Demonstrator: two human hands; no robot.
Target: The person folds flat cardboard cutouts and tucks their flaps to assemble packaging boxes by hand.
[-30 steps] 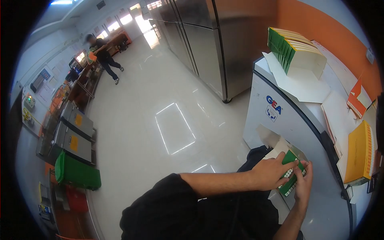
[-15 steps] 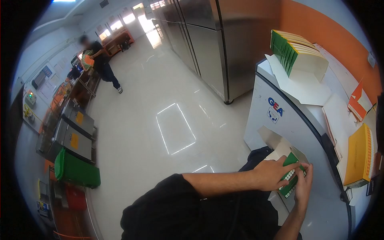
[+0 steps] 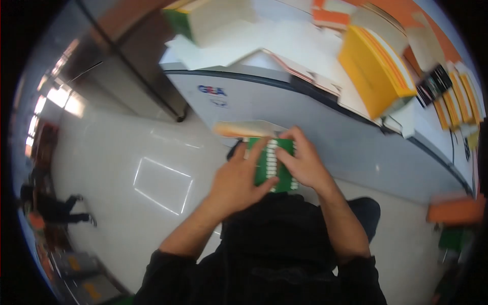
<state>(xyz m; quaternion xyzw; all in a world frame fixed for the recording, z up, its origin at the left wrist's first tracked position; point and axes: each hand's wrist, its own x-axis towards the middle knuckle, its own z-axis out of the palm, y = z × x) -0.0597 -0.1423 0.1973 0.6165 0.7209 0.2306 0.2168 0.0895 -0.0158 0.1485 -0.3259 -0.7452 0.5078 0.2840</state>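
Note:
A green cardboard box (image 3: 261,170) with rows of white scalloped trim rests between my hands, close to my lap. My left hand (image 3: 233,179) grips its left side, the fingers along the far end and the thumb near the closer edge. On the opposite side, my right hand (image 3: 306,161) holds the far right part, with the thumb laid over the top face. Beyond the fingers a pale flap (image 3: 254,127) of the box stands raised, its left end blurred. The undersides of the box are hidden.
Ahead stands a white chest freezer (image 3: 325,129). Its top bears white cardboard sheets (image 3: 300,48), a yellow box (image 3: 373,71), a dark phone-like object (image 3: 433,85) and a green-and-white stack of boxes (image 3: 203,23). Another person (image 3: 56,206) is at the far left.
My view has swung right and down, bringing the freezer top to the front. My left hand has shifted from over the box to its left side; the box stays in my hands.

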